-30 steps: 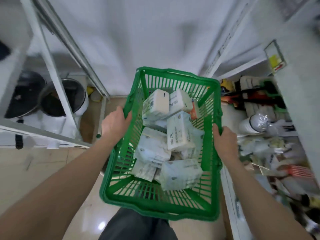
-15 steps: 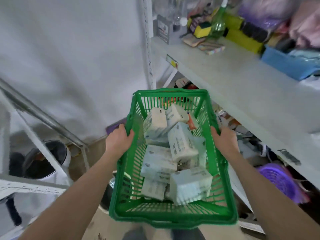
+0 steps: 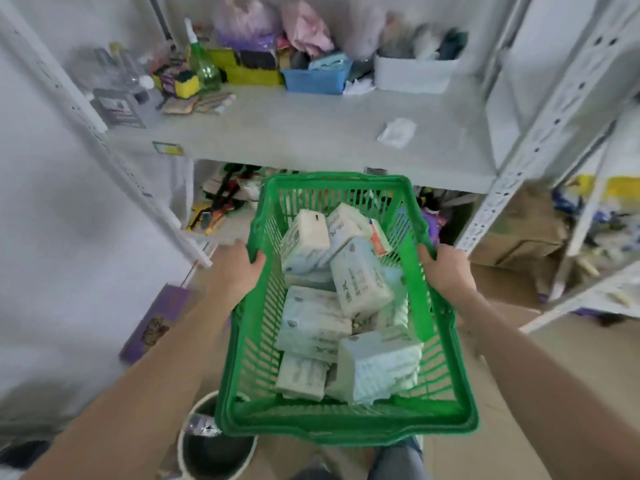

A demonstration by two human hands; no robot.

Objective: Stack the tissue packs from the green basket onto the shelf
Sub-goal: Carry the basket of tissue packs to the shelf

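Left hand: the left hand (image 3: pixel 239 268) grips the left rim of the green basket (image 3: pixel 343 424), fingers curled over the edge, thumb on the inner side
Right hand: the right hand (image 3: pixel 446 271) is clenched on the right rim of the same basket, about opposite to the left one
Green basket: it is carried in the air between both hands, in front of the person, with its far end just before the front edge of the shelf (image 3: pixel 311 133) and a little lower than it
Tissue packs: the tissue packs (image 3: pixel 360 285) all lie inside the basket in a loose heap, some flat and some tilted on each other; the exact number I cannot tell because they cover one another
Shelf: a grey metal board, the front and middle part of it is bare, except for a small white crumpled packet (image 3: pixel 396 132) toward the right
Back of shelf: a blue bin (image 3: pixel 317 79), a white bin (image 3: pixel 414 72), a green spray bottle (image 3: pixel 204 64), yellow sponges (image 3: pixel 185 85) and plastic bags (image 3: pixel 273 24) stand along the rear
Lower shelf: mixed goods, blurred
Floor: a round bucket (image 3: pixel 214 448) stands under the near left corner of the basket, and a purple box (image 3: pixel 156 320) leans at the left wall
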